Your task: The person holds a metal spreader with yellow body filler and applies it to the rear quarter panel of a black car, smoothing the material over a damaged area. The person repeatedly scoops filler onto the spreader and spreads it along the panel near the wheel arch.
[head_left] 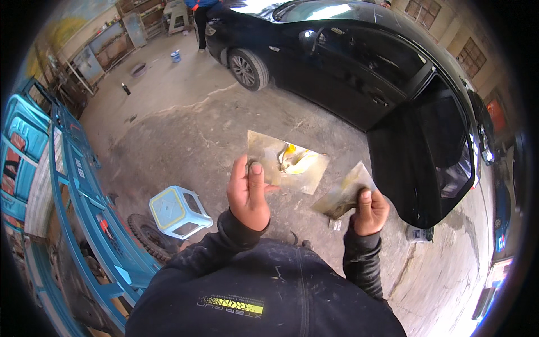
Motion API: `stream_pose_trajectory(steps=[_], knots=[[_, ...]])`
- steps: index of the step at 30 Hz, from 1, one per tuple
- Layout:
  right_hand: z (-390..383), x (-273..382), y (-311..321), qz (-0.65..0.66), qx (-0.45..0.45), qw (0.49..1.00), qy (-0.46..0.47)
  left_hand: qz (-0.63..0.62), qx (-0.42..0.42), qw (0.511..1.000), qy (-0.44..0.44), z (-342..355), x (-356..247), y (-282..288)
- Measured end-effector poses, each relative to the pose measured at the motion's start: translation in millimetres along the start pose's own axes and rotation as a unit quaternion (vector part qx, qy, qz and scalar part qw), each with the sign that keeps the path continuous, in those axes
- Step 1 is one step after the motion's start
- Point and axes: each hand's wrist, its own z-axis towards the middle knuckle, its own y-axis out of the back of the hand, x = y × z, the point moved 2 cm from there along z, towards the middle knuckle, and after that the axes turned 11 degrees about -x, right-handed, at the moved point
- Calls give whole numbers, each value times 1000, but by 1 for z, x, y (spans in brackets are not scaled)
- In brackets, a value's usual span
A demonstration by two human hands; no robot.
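1. Two hands, both occupied, at mid-frame: the left hand [248,196] grips one sheet [303,181] by its left part, thumb on top; the right hand [370,210] pinches a second, smaller-looking sheet [343,196] at its right side, thumb also on top.
2. Two sheets in all, at the centre and just right of it, near each other but apart. One patch of white-and-yellow paste [297,162] lies on the left hand's sheet.
3. One black car [337,78] fills the upper right. Its one open door [410,163] juts down at right, blocking the view behind it; one bucket [420,234] sits at its lower edge.
4. One stool [168,208], lower left, partly hides one tyre [147,236]. Blue panels [84,188] crowd the left side.
5. One can [176,56], one bottle [126,88] and one person [201,19], upper left.
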Motion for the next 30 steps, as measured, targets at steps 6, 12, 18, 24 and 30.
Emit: stream_pose_trajectory(steps=[6, 12, 18, 24, 30], knots=[[-18, -18, -36, 72, -13, 990, -124, 218, 90, 952, -197, -23, -6, -10], [21, 22, -27, 161, -90, 981, -54, 237, 282, 887, -278, -35, -9, -18], [10, 64, -24, -40, -102, 974, 199, 216, 179, 955, -92, -30, -2, -10], [-16, 45, -39, -88, 152, 975, 139, -10, 125, 987, 102, -11, 8, 1], [5, 5, 5, -210, 197, 953, 96, -88, 25, 990, 103, 4, 8, 12]])
